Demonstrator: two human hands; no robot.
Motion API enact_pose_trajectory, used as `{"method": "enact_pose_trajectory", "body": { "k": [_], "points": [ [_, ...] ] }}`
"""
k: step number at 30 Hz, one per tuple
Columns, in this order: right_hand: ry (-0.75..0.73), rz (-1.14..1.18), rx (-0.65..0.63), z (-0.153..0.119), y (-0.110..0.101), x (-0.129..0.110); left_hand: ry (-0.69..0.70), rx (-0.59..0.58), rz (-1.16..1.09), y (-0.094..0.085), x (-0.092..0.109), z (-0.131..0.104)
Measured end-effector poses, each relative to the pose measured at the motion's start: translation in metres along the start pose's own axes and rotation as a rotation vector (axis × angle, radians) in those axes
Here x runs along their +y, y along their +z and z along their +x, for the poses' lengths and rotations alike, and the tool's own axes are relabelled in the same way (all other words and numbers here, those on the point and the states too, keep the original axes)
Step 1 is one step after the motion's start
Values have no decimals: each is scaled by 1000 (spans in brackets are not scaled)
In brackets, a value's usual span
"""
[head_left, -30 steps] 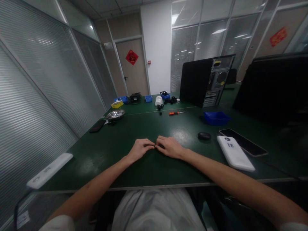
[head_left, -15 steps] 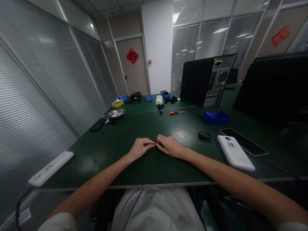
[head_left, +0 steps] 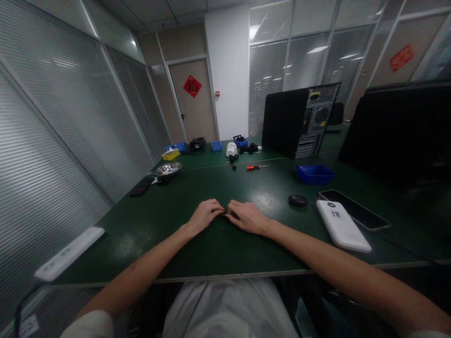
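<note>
My left hand (head_left: pixel 206 216) and my right hand (head_left: pixel 246 216) meet over the green tabletop (head_left: pixel 197 253), close to its front edge. Fingertips of both are pinched around something very small and dark, with a thin pale end showing between them. Its kind is too small to make out, and the fingers cover most of it. Beyond the hands lie an orange-handled screwdriver (head_left: pixel 253 167) and a small black round part (head_left: pixel 234 167). A black computer mouse (head_left: pixel 298 201) sits to the right of my right hand.
At right are a blue tray (head_left: pixel 315 174), a white power bank (head_left: pixel 342 226) marked 18 and a phone (head_left: pixel 362 212). A metal bowl (head_left: pixel 168 169) and a dark phone (head_left: pixel 141 186) are at left. A computer case (head_left: pixel 299 122) stands behind, near a white device (head_left: pixel 231 149).
The pinched fingertips have shifted slightly, and a thin pale end now shows between them. The whole view has tilted a little, so the table appears slightly lower.
</note>
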State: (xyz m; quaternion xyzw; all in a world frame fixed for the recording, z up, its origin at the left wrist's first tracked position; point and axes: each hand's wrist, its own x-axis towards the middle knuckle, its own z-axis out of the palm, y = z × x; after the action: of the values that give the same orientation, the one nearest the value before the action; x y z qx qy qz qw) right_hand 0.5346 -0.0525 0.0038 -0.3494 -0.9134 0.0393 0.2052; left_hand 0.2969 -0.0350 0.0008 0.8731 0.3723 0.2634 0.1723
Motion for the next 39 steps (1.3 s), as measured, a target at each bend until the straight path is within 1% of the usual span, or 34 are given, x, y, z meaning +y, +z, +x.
{"method": "enact_pose_trajectory", "body": {
  "k": [3, 7, 12, 16, 19, 21, 22, 24, 26, 28, 30, 32, 33, 35, 37, 39],
  "points": [
    [-7, 12, 8, 0, -1, 0, 9, -7, 7, -2, 0, -4],
    [-2, 39, 9, -1, -3, 3, -6, 17, -35, -5, 9, -11],
    [26, 52, 8, -2, -6, 10, 33, -4, -9, 0, 19, -13],
    [54, 55, 5, -2, -10, 13, 67, -54, 27, 1, 13, -9],
    [62, 60, 3, -2, -11, 12, 51, -70, 39, -7, -1, -11],
    [63, 65, 10, -2, -11, 12, 1, -67, 38, -21, -16, -18],
    [61, 69, 13, -2, -11, 12, -41, -62, 41, -31, -27, -24],
    [54, 78, 18, -2, -10, 13, -163, -31, 74, -57, -53, -40],
    [51, 85, 17, -2, -10, 13, -330, 45, 153, -90, -86, -64],
    [50, 91, 11, -2, -9, 14, -521, 136, 270, -126, -120, -93],
    [50, 90, 7, -1, -9, 14, -676, 187, 415, -159, -150, -125],
    [51, 85, 11, -1, -8, 14, -800, 199, 515, -184, -172, -152],
    [51, 85, 15, -1, -8, 14, -831, 180, 543, -192, -180, -163],
    [51, 88, 18, 0, -7, 13, -854, 129, 568, -203, -189, -176],
    [54, 88, 18, 0, -6, 13, -855, 98, 583, -207, -193, -181],
    [57, 84, 21, -1, -6, 13, -865, 107, 584, -208, -195, -180]
  ]
}}
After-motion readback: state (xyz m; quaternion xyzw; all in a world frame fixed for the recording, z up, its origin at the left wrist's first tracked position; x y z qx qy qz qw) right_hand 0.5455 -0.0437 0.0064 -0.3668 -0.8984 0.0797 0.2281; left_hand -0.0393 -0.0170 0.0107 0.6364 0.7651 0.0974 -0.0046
